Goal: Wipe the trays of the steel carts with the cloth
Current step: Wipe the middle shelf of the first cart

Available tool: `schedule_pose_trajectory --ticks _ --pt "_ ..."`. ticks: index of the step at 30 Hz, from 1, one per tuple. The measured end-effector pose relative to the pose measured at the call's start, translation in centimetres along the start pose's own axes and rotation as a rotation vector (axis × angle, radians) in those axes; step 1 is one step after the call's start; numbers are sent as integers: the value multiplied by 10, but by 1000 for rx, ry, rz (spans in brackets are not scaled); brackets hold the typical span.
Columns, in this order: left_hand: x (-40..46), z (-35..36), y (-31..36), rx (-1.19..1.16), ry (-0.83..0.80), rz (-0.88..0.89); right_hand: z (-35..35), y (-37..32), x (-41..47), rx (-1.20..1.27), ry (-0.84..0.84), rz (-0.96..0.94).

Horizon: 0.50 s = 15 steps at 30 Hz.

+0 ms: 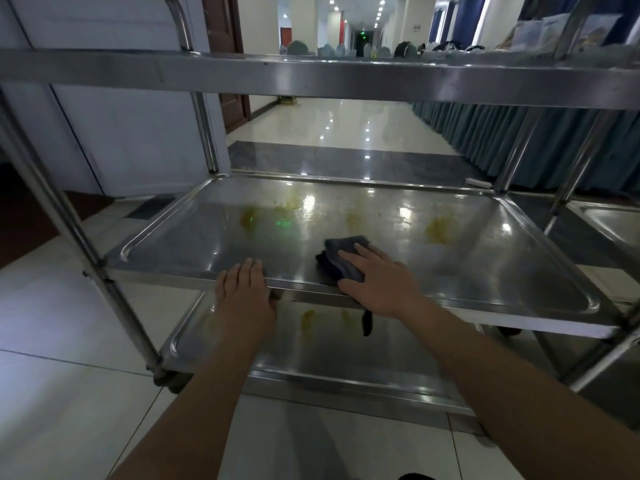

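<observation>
Right hand (377, 278) lay flat, fingers (349, 256) straight, pressing the dark cloth (341, 252) onto the middle tray (485, 258) near its front edge. Left hand (244, 287) curled over that tray's front rim, yellow stains (437, 229) further back.

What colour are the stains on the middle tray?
Yellowish-green stains on the middle tray, seen in the head view.
</observation>
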<state>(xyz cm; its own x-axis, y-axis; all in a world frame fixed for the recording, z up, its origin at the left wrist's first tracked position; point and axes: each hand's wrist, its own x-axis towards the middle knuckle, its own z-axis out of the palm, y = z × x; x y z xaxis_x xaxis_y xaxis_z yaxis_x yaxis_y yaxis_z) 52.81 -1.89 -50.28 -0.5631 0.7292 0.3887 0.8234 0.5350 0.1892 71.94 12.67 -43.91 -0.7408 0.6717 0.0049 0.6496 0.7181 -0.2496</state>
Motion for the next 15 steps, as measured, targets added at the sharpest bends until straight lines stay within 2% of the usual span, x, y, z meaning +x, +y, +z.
schedule_pose_trajectory --ticks 3,9,11,15 --pt "-2 -5 6 26 -66 -13 -4 37 -17 -20 52 88" --pt "-10 3 24 59 -13 27 -16 99 -42 -23 118 308" --pt "-13 -2 34 103 -116 19 -19 104 -48 -38 123 335" --pt "-17 -16 46 123 -187 88 -23 113 -52 -38 148 401"
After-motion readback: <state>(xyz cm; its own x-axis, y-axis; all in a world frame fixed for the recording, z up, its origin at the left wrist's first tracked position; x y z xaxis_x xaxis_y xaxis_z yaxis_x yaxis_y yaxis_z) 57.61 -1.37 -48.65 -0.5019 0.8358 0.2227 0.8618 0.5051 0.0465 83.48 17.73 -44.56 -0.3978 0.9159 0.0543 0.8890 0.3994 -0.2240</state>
